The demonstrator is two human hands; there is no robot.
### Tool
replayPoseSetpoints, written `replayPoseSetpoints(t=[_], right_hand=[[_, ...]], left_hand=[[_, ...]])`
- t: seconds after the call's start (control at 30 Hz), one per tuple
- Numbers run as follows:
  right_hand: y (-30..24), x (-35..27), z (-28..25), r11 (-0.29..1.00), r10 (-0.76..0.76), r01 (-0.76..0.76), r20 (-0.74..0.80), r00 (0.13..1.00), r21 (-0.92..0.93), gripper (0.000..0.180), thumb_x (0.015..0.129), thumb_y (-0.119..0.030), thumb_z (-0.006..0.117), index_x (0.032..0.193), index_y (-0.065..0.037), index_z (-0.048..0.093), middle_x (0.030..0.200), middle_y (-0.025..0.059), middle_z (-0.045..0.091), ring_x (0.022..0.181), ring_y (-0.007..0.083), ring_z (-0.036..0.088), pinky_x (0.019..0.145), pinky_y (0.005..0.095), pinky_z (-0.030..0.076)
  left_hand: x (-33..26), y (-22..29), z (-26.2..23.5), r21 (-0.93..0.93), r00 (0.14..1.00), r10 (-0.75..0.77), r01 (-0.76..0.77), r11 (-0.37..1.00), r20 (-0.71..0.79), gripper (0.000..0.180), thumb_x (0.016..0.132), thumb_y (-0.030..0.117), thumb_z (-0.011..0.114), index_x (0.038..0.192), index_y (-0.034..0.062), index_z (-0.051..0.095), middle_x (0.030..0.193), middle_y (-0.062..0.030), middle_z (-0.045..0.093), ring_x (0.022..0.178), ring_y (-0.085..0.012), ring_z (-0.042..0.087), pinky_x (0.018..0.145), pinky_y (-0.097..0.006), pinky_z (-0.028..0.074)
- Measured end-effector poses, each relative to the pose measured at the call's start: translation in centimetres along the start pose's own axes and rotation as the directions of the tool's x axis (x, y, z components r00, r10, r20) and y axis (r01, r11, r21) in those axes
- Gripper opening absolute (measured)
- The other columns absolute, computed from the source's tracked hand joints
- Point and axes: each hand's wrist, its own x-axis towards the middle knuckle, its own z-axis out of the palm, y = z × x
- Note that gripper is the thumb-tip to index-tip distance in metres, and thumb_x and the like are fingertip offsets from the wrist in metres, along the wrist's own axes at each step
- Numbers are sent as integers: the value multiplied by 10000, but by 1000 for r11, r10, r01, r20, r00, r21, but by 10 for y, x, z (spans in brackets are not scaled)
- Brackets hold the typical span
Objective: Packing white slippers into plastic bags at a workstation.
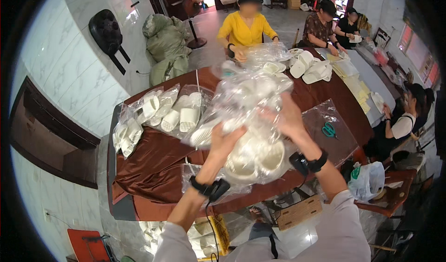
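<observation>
Over the near side of the table I hold up a clear plastic bag (241, 94) and a pair of white slippers (255, 157), their openings toward me. My left hand (225, 139) is closed on the bag at the left, thumb on top. From the right, my right hand (288, 118) grips the crinkled plastic; its fingers are partly blurred. Another white slipper (204, 135) shows in plastic beside my left hand. Glare on the film hides where one bag ends and another begins.
Bagged slippers (169, 115) lie at the table's left, loose slippers (311, 66) at the far side. Teal scissors (329, 130) rest on a flat plastic bag at right. A person in yellow (248, 27) handles plastic opposite; others sit at right. Below is a yellow crate (220, 234).
</observation>
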Motion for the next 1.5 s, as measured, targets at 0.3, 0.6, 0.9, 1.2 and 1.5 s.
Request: replayPoseSetpoints(t=[0.3,0.6,0.9,1.2,1.5], right_hand=[[223,128,-15,946,-39,-87,-378,925,-311,730,745,-391,694,1243,53,398,1181,295,455,1115,428,426,942,449,376],[332,30,84,888,-160,201,133,978,-413,515,776,-202,652,1186,46,463,1192,305,443,1093,456,410,906,505,343],[131,-168,116,974,-97,25,316,944,224,270,868,-51,512,1131,7,536,1131,129,543,1069,248,493,893,342,389],[-32,-430,291,948,-226,-166,941,253,272,184,814,-28,599,997,-24,580,970,106,555,847,184,586,682,271,505],[80,-574,611,998,-5,68,969,246,-12,564,754,-274,721,1185,-24,456,1091,164,540,997,288,534,863,368,437]], left_hand=[[211,-171,118,111,990,-70,56,992,126,956,796,472,662,1406,-53,147,1406,-216,304,1301,-262,321,1057,-333,296],[128,-249,110,296,988,95,-127,947,119,264,850,90,556,1108,35,568,1027,-93,612,916,-158,571,811,-296,466],[-172,-78,-82,-295,1000,-11,13,955,6,238,901,64,547,1132,8,560,1023,-43,591,955,-96,544,804,-247,460],[-522,-217,-337,-422,428,-477,221,879,-768,297,926,131,505,1211,52,529,969,-56,640,838,-116,600,719,-254,493],[-704,-437,-596,-7,44,-81,839,544,-996,653,744,395,702,1234,24,480,1053,-232,591,890,-329,602,777,-391,484]])
